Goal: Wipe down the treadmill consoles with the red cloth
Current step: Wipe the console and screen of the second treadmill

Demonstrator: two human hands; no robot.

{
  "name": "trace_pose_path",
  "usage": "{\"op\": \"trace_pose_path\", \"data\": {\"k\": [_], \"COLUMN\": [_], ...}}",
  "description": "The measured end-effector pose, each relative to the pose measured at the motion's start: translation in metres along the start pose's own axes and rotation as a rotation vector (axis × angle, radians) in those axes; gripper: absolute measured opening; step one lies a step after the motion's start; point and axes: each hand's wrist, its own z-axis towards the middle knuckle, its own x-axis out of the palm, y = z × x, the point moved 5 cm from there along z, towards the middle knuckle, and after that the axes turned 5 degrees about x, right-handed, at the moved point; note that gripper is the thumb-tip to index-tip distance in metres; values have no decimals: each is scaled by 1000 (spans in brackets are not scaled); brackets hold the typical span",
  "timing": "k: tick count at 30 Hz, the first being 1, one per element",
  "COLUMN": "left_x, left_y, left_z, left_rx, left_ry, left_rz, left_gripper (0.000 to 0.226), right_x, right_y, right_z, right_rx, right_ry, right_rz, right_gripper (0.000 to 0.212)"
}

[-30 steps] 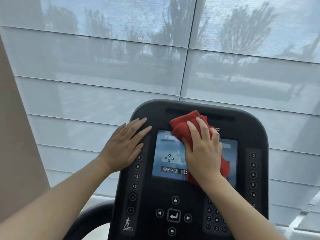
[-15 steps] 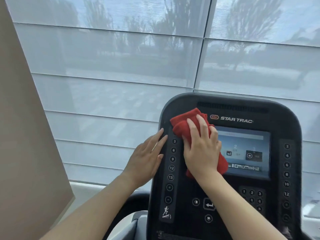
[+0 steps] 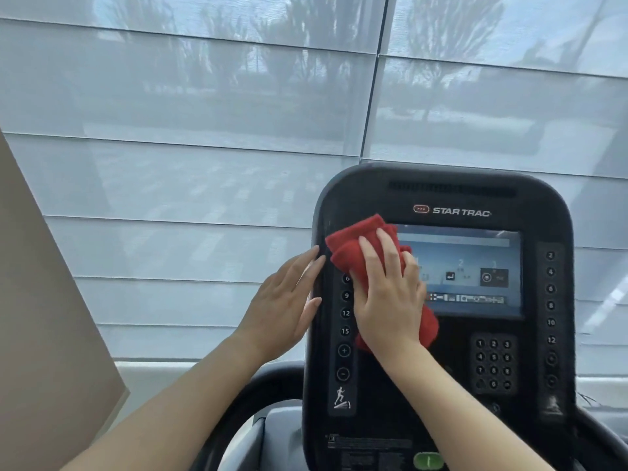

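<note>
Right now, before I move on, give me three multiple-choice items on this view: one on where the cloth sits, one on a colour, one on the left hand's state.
1. Where is the red cloth on the console?
A) on the number keypad
B) over the left edge of the screen
C) on the top vent

2. What colour is the button at the console's bottom edge?
A) green
B) blue
C) yellow

3. How is the left hand?
A) gripping the cloth
B) clenched in a fist
C) flat, fingers straight, at the console's left edge

Answers:
1 B: the right hand presses the cloth there, partly over the left button column.
2 A: it shows green below the small print.
3 C: its straight fingers lie against the black rim and hold nothing.
</note>
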Motion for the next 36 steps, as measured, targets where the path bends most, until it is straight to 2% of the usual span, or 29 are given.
{"op": "trace_pose_path", "data": {"k": [3, 5, 11, 18, 27, 32, 36], "left_x": [4, 10, 25, 29, 27, 29, 38], "left_y": [-6, -13, -22, -26, -26, -32, -46], "left_z": [1, 0, -5, -7, -9, -17, -40], "left_rx": [5, -11, -90, -136, -158, -114, -68], "left_ry": [8, 9, -2, -19, -12, 12, 44], "left_rz": [-13, -28, -69, -103, -80, -37, -9], "left_gripper": [59, 61, 66, 65, 65, 61, 61], "right_x": [1, 1, -10, -5, -7, -4, -12], "right_y": [-11, -18, -51, -44, -48, -50, -65], "right_z": [-45, -64, -44, -98, -75, -120, -101], "right_rx": [28, 41, 226, 160, 205, 171, 198], "right_ry": [44, 81, 50, 104, 84, 121, 117], "right_rz": [-12, -23, -11, -48, -40, -34, -22], "right_gripper": [57, 53, 45, 48, 47, 48, 46]}}
